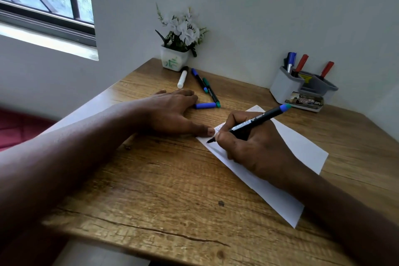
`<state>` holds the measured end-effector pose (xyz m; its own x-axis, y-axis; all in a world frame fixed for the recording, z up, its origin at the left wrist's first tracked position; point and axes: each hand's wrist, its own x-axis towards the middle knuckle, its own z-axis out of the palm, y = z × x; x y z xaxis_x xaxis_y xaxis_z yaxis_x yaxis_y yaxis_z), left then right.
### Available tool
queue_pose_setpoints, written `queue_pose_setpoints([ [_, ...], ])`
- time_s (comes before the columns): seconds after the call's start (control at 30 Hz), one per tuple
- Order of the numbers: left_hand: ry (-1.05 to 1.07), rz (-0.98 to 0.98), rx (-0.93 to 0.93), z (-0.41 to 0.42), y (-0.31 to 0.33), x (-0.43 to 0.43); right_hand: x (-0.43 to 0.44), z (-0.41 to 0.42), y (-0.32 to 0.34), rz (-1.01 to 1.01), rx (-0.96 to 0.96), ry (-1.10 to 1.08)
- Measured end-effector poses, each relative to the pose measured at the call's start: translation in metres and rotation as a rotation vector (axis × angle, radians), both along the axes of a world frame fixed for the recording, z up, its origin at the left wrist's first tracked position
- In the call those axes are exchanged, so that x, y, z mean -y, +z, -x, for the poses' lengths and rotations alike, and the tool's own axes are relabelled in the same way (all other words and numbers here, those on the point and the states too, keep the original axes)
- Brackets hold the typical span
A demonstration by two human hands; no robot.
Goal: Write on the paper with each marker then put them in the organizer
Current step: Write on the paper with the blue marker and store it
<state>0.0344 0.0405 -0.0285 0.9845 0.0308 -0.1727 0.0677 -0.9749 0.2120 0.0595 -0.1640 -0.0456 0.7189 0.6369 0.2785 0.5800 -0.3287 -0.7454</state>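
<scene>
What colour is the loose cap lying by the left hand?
Blue; the cap shows clearly in the head view, beside the left hand.

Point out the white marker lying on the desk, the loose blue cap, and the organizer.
white marker [182, 79]: head view, middle of its white barrel.
blue cap [205, 105]: head view, middle of the cap, beside the left hand's fingers.
organizer [282, 87]: head view, front wall of its taller left compartment.

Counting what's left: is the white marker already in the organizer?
No, the white marker lies on the table beside the flowerpot.
</scene>
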Motion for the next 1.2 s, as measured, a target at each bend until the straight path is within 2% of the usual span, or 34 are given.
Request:
queue_pose_setpoints([
  [0.37, 0.004, 0.005, -0.003, -0.0008, -0.0005, -0.0016, 0.0006, 0.0002, -0.0002, 0.015, 0.032, 0.039],
  [1.2, -0.002, 0.010, 0.036, -0.0046, -0.0033, -0.0028, -0.0009, 0.0019, -0.0028, -0.011, 0.058, -0.054],
])
